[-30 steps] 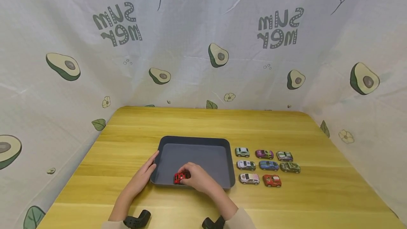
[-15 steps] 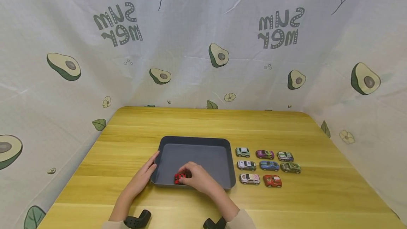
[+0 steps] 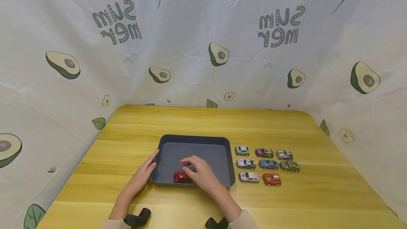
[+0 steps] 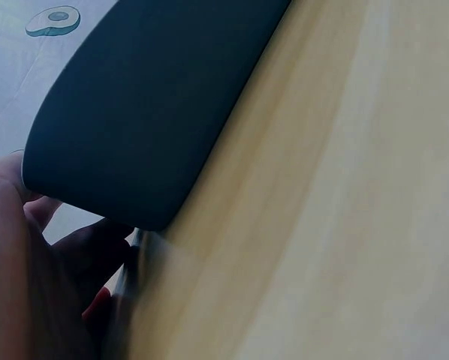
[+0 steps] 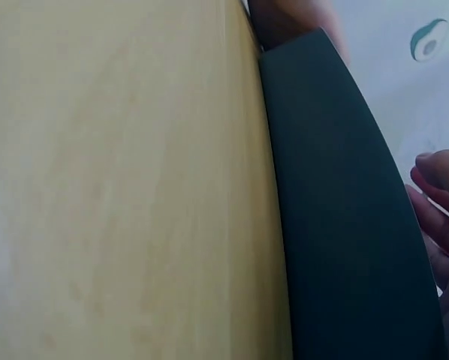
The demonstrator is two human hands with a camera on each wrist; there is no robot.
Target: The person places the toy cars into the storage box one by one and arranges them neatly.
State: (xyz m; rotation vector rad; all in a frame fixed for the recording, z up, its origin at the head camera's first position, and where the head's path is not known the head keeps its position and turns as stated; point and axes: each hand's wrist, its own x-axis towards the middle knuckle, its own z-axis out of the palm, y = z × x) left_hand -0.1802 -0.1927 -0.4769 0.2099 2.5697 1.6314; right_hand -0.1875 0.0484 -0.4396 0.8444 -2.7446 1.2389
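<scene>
A red toy car point(image 3: 181, 177) sits inside the dark grey tray point(image 3: 190, 137), at its near left part. Just above and to the right of that car is my right hand point(image 3: 201, 173), thumb and fingers apart with nothing between them. It covers the car's right end a little. In the right wrist view the fingers point(image 5: 438, 214) show past the tray's wall point(image 5: 345, 202). My left hand point(image 3: 142, 176) rests against the tray's left side, its fingers extended along the rim. The left wrist view has this hand at the tray's corner point(image 4: 142, 150).
Several toy cars stand in rows on the table right of the tray, among them a blue car point(image 3: 268, 164), a purple car point(image 3: 264, 153) and another red car point(image 3: 271, 179). A patterned curtain point(image 3: 187, 41) hangs behind the wooden table point(image 3: 127, 123).
My right hand has let go of the red toy car and lifted slightly up and to the right. The car stays in the tray; my left hand has not moved.
</scene>
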